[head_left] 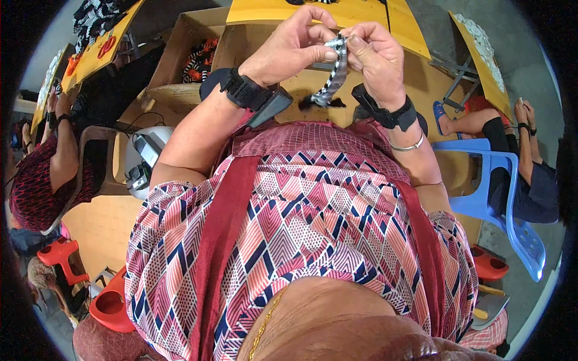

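A cardboard box (180,54) stands open on the far left of the wooden table (313,84), holding a heap of orange, black and white pieces (201,60).

Both hands are raised together over the far middle of the table. The left hand (295,48) has its thumb and forefinger pinched shut on the top of a black-and-white strip (336,75), its other fingers curled loosely above. The right hand (379,57) meets it from the right, fingertips closed on the same top end of the strip. The strip hangs down between the hands toward the person, ending in a dark tassel (322,101) just above the tabletop. Each wrist wears a black strap (244,90) with a small device.

The person's patterned red, white and blue top (301,228) fills the near half of the view and hides the near edge of the table.

To the left, another person (42,174) sits by a white machine (144,156). To the right, a person sits beside a blue plastic chair (506,198). Yellow boards (337,15) lie at the far edge.
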The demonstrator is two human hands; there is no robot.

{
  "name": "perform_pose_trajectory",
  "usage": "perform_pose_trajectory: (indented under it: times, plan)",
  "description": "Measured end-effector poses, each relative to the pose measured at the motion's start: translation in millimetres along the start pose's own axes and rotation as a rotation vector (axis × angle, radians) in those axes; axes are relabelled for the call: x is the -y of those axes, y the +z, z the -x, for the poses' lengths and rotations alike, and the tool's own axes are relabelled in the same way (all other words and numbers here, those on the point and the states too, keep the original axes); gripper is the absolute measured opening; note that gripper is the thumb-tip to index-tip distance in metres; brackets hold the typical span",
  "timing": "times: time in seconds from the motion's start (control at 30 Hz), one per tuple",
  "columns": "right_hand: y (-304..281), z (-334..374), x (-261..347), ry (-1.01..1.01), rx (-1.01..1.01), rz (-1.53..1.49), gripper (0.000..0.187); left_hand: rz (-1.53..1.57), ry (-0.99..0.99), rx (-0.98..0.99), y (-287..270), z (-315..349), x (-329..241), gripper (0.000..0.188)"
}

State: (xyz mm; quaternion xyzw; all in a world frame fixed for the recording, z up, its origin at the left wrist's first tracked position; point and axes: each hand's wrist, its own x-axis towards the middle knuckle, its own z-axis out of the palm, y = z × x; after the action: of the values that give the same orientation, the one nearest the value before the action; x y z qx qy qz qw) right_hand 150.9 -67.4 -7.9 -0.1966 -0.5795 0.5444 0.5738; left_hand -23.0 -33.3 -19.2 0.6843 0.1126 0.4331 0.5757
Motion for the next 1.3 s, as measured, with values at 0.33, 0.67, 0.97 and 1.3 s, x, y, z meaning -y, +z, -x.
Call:
perform_pose_trajectory:
  times: [0.33, 0.67, 0.97, 1.3]
  plan:
    - [-9.6, 8.5, -3.0, 0.07, 0.196, 0.204, 0.011, 0.485, -0.096, -0.115, 19.0, -6.0, -34.9, 0.034]
    - [-20.6, 0.6, 4.9, 0.066, 0.247, 0.348, 0.013, 0.23, -0.068, -0.096, 17.9, -7.1, -26.6, 0.033]
    - [-18.8, -9.8, 24.2, -0.394, 0.329, 0.892, 0.014, -0.082, -0.112, 0.09, 8.7, -1.6, -15.9, 0.013]
    - [-26.2, -6.1, 22.7, -0.353, 0.351, 0.816, 0.012, -0.264, -0.019, 0.313, 5.4, -3.4, -5.9, 0.016]
